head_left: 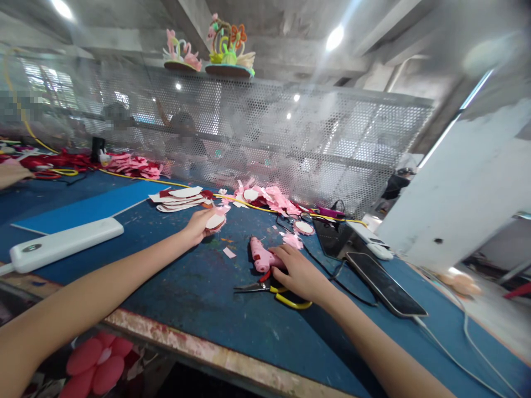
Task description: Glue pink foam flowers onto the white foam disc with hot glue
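My left hand (198, 225) reaches out over the blue table (199, 298) and its fingers close on a small round white and red felt piece (216, 221). My right hand (299, 272) lies on the handle of a pink glue gun (260, 256), fingers curled round it. The gun rests on the table with its nozzle pointing away from me. Yellow-handled scissors (265, 288) lie just under and in front of my right hand.
A stack of white and red cut shapes (179, 199), pink felt scraps (277, 200), a white power strip (62, 243), a dark phone (384, 283) with cables, and a yellow cord lie about. A perforated metal screen (290, 132) stands behind. Pink flowers (93, 365) sit below the table's near edge.
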Demonstrator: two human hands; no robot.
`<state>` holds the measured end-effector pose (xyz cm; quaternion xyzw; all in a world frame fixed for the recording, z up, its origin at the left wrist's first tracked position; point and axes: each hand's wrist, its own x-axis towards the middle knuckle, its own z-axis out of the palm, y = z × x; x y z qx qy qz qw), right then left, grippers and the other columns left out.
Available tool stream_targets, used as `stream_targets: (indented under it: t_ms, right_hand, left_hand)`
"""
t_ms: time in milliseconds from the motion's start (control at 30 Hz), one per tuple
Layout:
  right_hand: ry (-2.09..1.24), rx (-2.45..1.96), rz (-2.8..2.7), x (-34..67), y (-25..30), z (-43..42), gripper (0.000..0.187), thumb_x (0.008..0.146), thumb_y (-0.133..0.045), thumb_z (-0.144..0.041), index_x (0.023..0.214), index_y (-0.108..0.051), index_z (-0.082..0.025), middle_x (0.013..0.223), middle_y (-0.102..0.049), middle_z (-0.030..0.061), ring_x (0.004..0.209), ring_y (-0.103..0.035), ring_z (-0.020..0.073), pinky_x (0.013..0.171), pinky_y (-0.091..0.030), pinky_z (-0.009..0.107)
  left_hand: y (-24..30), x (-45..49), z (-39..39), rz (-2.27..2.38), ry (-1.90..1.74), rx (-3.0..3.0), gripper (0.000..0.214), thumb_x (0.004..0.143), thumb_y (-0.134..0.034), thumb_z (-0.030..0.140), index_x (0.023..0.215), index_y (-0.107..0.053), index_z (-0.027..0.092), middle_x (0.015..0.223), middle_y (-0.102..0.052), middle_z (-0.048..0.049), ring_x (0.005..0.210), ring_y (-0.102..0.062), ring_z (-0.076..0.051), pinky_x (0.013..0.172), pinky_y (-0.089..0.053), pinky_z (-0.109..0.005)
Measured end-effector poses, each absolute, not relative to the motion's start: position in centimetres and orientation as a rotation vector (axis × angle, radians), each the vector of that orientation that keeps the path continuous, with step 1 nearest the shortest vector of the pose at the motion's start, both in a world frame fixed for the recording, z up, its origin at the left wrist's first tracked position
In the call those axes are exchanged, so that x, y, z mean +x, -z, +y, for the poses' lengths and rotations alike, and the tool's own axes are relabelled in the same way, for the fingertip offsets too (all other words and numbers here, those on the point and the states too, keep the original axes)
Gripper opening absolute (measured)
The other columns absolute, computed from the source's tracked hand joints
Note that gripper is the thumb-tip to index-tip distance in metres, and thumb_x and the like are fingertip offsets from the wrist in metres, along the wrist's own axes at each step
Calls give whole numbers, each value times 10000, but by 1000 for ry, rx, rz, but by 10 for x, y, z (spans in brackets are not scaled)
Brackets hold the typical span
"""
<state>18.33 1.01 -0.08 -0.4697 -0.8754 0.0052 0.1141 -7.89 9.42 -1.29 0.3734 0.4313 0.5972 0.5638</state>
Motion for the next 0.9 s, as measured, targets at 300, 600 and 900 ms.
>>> stream_targets:
  t_ms: [300,600,900]
  right_hand:
    - [-20,-1374,-2564,183,2,11,380,798,-477,-231,1160,-529,-126,1100,-553,129,1029,-495,235,922,-359,357]
    - [-1,-1370,-2573,183,2,11,374,810,-467,-237,1165,-528,-136,1084,-555,120,1034,-496,230,928,-358,350]
    - [-17,-1400,-2572,181,0,10,393,801,-465,-237,1169,-529,-119,1090,-560,134,1028,-502,242,930,-367,377]
  left_hand:
    - [12,-79,90,990,-1382,944,372,514,-807,329,746,-651,84,589,-634,-42,468,-559,-98,400,-405,-166]
    - [10,-81,89,1053,-1372,938,446,483,-818,366,825,-663,125,656,-657,-39,490,-574,-102,421,-411,-174]
    - [11,-80,92,1108,-1374,887,372,631,-705,435,828,-651,124,682,-665,-54,478,-576,-109,389,-407,-180]
